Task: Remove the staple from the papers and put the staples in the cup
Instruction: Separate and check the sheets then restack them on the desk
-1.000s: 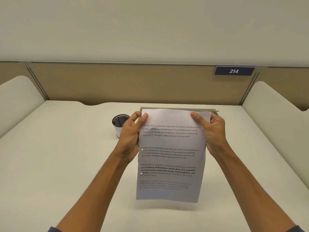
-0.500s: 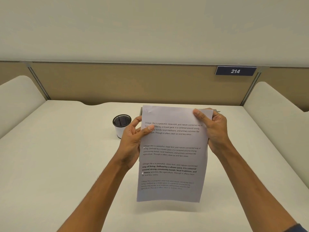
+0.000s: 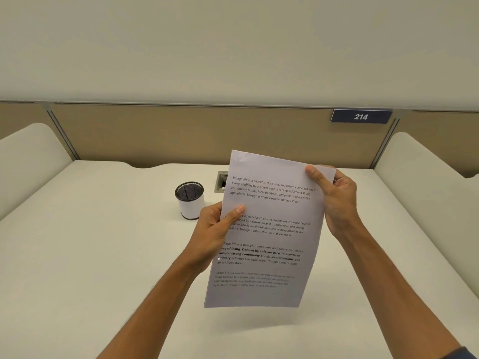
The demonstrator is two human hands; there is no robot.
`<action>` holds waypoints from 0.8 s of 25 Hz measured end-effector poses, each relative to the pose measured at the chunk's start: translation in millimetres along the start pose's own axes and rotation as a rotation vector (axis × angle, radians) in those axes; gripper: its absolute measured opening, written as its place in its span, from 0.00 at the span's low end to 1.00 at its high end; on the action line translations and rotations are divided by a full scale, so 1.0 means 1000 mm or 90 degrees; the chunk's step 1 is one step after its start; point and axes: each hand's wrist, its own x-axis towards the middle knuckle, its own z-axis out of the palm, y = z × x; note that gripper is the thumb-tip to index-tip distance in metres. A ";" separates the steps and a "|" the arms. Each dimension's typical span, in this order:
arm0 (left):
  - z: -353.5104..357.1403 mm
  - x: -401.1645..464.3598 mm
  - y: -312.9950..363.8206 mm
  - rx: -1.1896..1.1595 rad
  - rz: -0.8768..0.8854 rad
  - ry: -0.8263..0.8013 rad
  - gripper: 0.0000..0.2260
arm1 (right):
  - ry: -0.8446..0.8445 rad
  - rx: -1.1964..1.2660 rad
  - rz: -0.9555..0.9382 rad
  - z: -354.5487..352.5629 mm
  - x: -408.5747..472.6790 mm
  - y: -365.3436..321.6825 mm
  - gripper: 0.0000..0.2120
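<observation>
Printed papers (image 3: 269, 237) hang upright above the desk, tilted a little clockwise. My left hand (image 3: 216, 229) pinches their left edge about halfway up, thumb on the front. My right hand (image 3: 334, 200) grips the top right corner, thumb on the front. A small crease shows at the top left corner (image 3: 240, 159); I cannot make out a staple there. The cup (image 3: 190, 200), white with a black mesh inside, stands on the desk just left of my left hand.
A grey cable hatch (image 3: 220, 183) is set into the white desk (image 3: 103, 242) behind the papers. A tan partition (image 3: 181, 133) with a "214" plate (image 3: 360, 116) closes the back. White side dividers (image 3: 28, 161) flank both sides.
The papers have risen and tilted clockwise. My left hand slid down the left edge from the top corner to mid-sheet. My right hand kept its grip on the top right corner.
</observation>
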 end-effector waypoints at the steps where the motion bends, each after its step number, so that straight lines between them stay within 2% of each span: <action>1: 0.001 0.000 0.000 0.018 0.014 0.004 0.11 | 0.014 -0.024 -0.011 0.000 0.000 0.002 0.11; 3: 0.002 -0.001 0.000 0.059 0.045 0.013 0.10 | 0.055 -0.107 -0.051 -0.001 -0.001 0.008 0.22; 5: 0.005 -0.001 -0.001 0.102 0.075 0.028 0.09 | 0.108 -0.263 -0.131 0.000 -0.004 0.014 0.30; 7: 0.009 -0.001 -0.002 0.149 0.100 0.044 0.10 | 0.135 -0.394 -0.239 0.002 -0.009 0.019 0.32; 9: 0.014 0.000 -0.004 0.209 0.130 0.069 0.11 | 0.098 -0.445 -0.320 0.010 -0.018 0.020 0.29; 11: 0.018 0.001 -0.006 0.265 0.164 0.097 0.12 | 0.018 -0.452 -0.317 0.022 -0.030 0.018 0.27; 13: 0.023 0.003 -0.010 0.324 0.201 0.119 0.14 | -0.056 -0.412 -0.261 0.034 -0.043 0.016 0.28; 16: 0.030 0.007 -0.017 0.479 0.315 0.148 0.17 | -0.080 -0.317 -0.194 0.051 -0.057 0.013 0.29; 20: 0.043 0.007 -0.022 0.646 0.391 0.157 0.25 | -0.041 -0.222 -0.186 0.061 -0.065 0.009 0.11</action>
